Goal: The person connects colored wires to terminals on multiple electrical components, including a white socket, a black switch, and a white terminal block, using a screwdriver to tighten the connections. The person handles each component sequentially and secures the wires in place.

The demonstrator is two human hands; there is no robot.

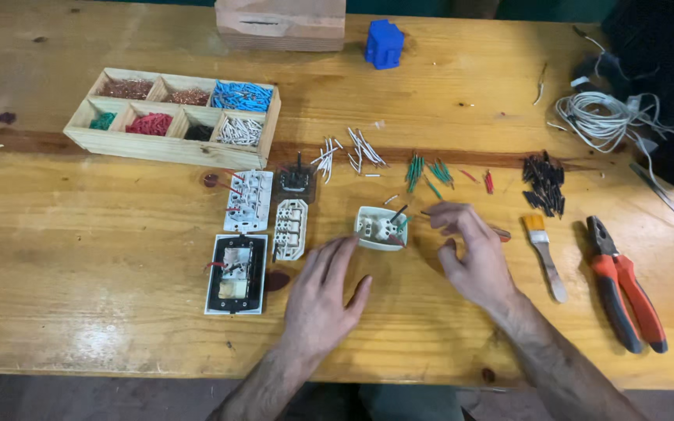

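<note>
White plastic, hard and light: this is the small white plastic socket insert (381, 228) that lies on the yellow wooden table (118, 234), between both hands, with short wire ends standing out of it. I judge it stiff but a little brittle, and so light that it slides easily; the flat outer sides look the best place to take it, not the thin wires. The left hand (323, 292) lies flat on the table with spread fingers, holding nothing, its fingertips just beside the insert. The right hand (470, 253) is half curled near a thin screwdriver with a dark tip (462, 221); whether it really pinches the tool, I cannot tell.
</note>
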